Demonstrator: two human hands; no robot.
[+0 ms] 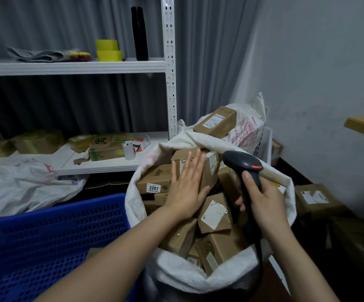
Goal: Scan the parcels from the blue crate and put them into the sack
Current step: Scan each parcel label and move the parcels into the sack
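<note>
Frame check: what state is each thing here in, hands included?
sack: mouth open, full to the rim.
left hand: flat, fingers straight, on the top parcel.
right hand: grips the scanner by its handle.
blue crate: open-topped, contents mostly hidden.
black bottle: upright on the shelf.

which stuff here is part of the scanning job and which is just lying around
Job: blue crate, sack, parcels, scanner gripped in right hand, left hand flat on parcels.
Lying about: black flask, yellow rolls, white cup, crumpled bag.
</note>
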